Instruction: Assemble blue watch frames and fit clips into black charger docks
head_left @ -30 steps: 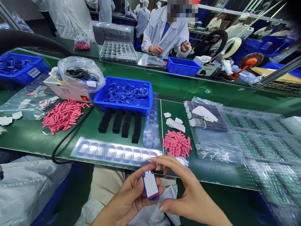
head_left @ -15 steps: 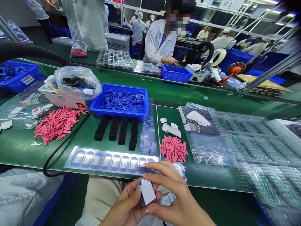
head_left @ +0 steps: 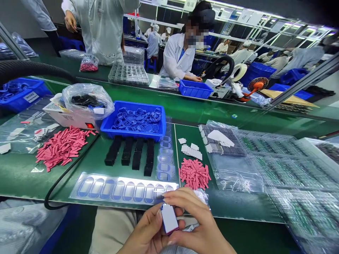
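A small rectangular part with a white top face, a blue edge and a pink strip at its lower end (head_left: 170, 219) is held low, in front of the bench edge. My left hand (head_left: 148, 229) is closed around it, thumb along its left side and fingertips showing at the right. My right hand (head_left: 197, 220) curls over the same part, thumb at the lower corner and index finger at the top end. Just beyond the hands lies a clear sheet with a row of oval film pieces (head_left: 116, 188). Beside it is a pile of pink strips (head_left: 194, 173).
A blue bin of blue plastic frames (head_left: 134, 120) stands behind stacks of black pieces (head_left: 137, 155). White cards (head_left: 192, 151) lie right of them. Clear trays with green boards (head_left: 278, 169) fill the right. A black cable (head_left: 66, 173) crosses the left. Co-workers stand opposite.
The camera view has tilted up slightly, so the bench appears lower. Both hands keep hold of the white-faced part, with little change in grip.
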